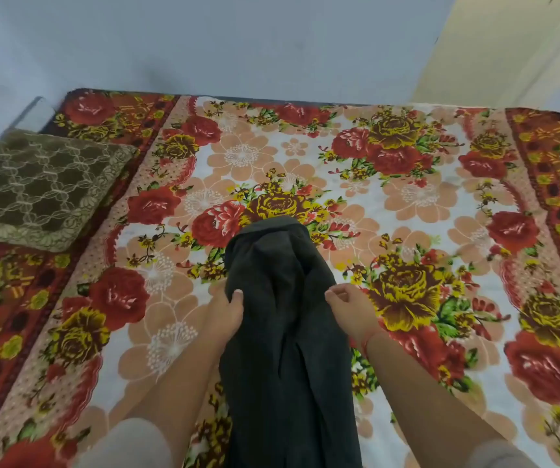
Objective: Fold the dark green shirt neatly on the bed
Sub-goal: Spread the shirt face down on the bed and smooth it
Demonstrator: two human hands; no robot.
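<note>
The dark green shirt (282,332) hangs as a long narrow bundle down the middle of the view, its far end resting on the floral bed cover (406,197). My left hand (226,314) grips the shirt's left edge, thumb on top of the fabric. My right hand (347,307) pinches the shirt's right edge with curled fingers. Both hands hold it at about the same height, and the near end of the shirt drops out of view at the bottom of the frame.
A brown patterned cushion (38,187) lies at the bed's left side. A pale wall (238,45) runs behind the bed's far edge. A cream wall or door section (508,45) stands at the back right.
</note>
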